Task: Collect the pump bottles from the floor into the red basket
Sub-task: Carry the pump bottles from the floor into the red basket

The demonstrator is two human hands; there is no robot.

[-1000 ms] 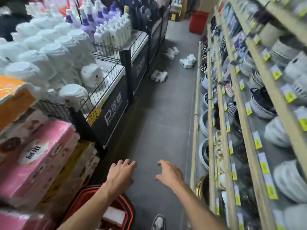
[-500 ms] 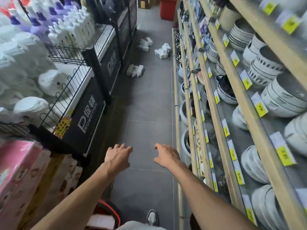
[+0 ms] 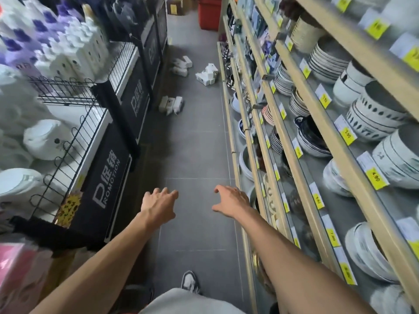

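Our left grip (image 3: 158,203) hangs out in front of us over the grey floor (image 3: 195,143), fingers loosely curled and a little spread, holding nothing. Our right grip (image 3: 231,199) is level with it and near it, thumb apart from the bent fingers. It also holds nothing, and it sits close beside the lower edge of the shelving (image 3: 335,114) on our right.

The pump bottles (image 3: 175,104) lie on the floor well ahead of both grips, in three white clusters. The nearest cluster (image 3: 166,103) sits just beside the foot of the black promotion stand (image 3: 136,105) on our left. A second cluster (image 3: 181,65) lies farther along that side, and a third cluster (image 3: 207,74) lies near the base of the shelving.

Beyond them, at the far end of the aisle, stands a red container (image 3: 209,13); we cannot tell whether it is the basket. Bowls (image 3: 381,116) and plates (image 3: 326,62) with yellow price tags (image 3: 376,175) fill the shelving. White bottles (image 3: 86,48) stand on the display to our left. One shoe (image 3: 190,281) shows below us.
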